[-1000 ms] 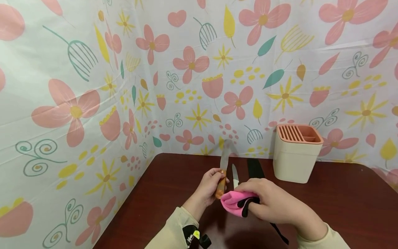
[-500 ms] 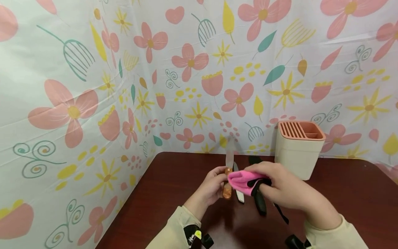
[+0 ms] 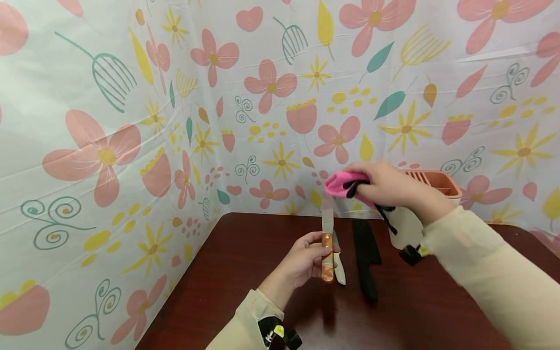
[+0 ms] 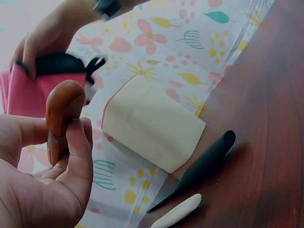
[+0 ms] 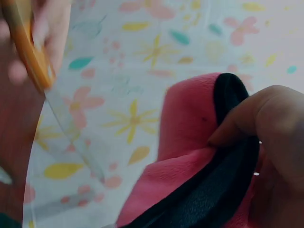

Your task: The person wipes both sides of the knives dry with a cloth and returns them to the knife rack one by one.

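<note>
My left hand [image 3: 304, 260] grips the brown-orange handle of a knife [image 3: 327, 253], its pale blade pointing up and away. In the left wrist view the handle's rounded end [image 4: 62, 102] sticks out between thumb and fingers. My right hand [image 3: 387, 182] pinches a folded pink cloth with black edging [image 3: 341, 184]; in the head view the cloth overlaps the blade's tip. The right wrist view shows the cloth [image 5: 185, 118] apart from the blade [image 5: 71, 128]. A small knife with a white handle [image 3: 340, 272] lies beside the left hand, partly hidden behind the held knife.
A black knife with a wide blade [image 3: 366, 248] lies on the dark red table [image 3: 245, 272], right of the small one. Behind the right forearm stands a cream knife holder with an orange slotted top [image 3: 404, 228]. A flowered sheet [image 3: 271, 146] hangs behind the table.
My right hand has carried the pink cloth up and forward from near the knife's handle to its tip. The left hand has shifted slightly right with the knife. The black knife is now uncovered.
</note>
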Action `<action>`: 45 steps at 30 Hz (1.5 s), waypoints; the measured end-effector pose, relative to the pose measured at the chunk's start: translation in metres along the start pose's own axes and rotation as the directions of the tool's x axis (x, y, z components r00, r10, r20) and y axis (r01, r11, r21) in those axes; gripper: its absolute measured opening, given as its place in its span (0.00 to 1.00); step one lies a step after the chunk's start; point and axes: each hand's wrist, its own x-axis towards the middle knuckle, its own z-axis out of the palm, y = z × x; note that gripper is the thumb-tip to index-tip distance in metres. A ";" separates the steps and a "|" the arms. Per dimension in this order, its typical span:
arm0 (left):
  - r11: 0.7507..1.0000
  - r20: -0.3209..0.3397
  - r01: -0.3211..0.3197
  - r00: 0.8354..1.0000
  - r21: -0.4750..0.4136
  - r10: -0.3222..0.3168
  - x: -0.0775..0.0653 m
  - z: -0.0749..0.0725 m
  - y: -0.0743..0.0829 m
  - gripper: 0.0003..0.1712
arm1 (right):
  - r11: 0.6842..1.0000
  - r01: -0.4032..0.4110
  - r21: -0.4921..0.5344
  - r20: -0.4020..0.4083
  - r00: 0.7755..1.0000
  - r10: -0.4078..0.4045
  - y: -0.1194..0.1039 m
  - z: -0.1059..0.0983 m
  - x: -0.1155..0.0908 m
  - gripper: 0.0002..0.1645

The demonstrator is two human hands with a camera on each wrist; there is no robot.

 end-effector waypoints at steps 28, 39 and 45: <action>1.000 0.013 -0.017 1.000 -0.014 0.017 -0.007 0.006 0.007 0.22 | 0.943 -0.111 -0.315 -0.021 0.994 0.110 0.057 0.107 0.081 0.39; 0.999 -0.003 -0.007 1.000 -0.036 0.007 -0.006 0.005 0.008 0.22 | 0.968 -0.044 -0.246 -0.058 0.998 0.031 0.050 0.112 0.065 0.28; 0.999 -0.014 -0.006 1.000 -0.043 0.006 -0.006 0.005 0.008 0.22 | 0.967 0.032 -0.253 -0.071 0.996 -0.051 0.043 0.116 0.053 0.27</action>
